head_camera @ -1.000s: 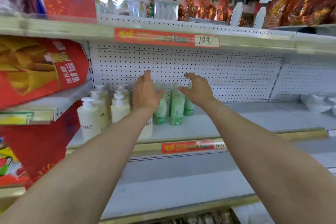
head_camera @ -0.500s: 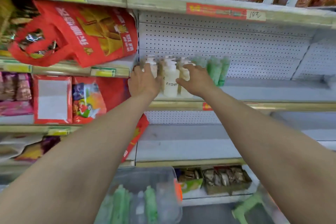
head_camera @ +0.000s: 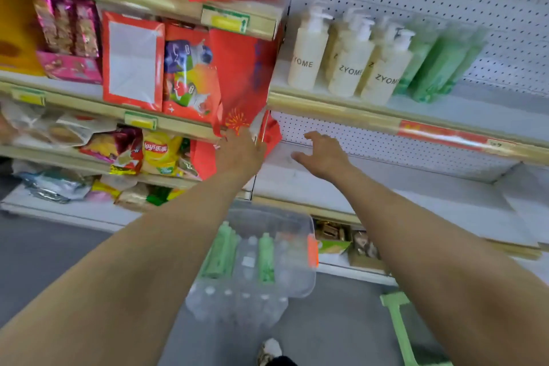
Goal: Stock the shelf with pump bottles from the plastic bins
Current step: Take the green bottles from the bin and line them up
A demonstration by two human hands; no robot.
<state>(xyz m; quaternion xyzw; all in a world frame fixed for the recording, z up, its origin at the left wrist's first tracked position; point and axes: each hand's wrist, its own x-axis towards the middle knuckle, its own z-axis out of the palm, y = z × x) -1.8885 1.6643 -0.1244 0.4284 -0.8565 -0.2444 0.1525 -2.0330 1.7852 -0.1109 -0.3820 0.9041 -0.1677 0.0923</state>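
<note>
Left fingers [head_camera: 237, 135]: spread loose, holding nothing; tips close against hanging red bag [head_camera: 237, 74].
Right fingers [head_camera: 312, 137]: splayed open, empty; in front of bare lower shelf [head_camera: 386, 187].
Left hand [head_camera: 239, 154], right hand [head_camera: 325, 154]: both below stocked shelf [head_camera: 341, 108], above clear bin [head_camera: 267, 261] on floor.
Bottles: cream pump bottles [head_camera: 347, 65] and green bottles [head_camera: 430, 65] upright on stocked shelf; more green bottles lying in bin.
Step, judged: reach down for next load.
Doing it well: grip bodies, not pump heads; one per hand; stand labels forward beside like colour.
Hard to make out: bin contents blurred, count unclear; clear bottles barely readable; green frame [head_camera: 401, 333] cut off lower right.
</note>
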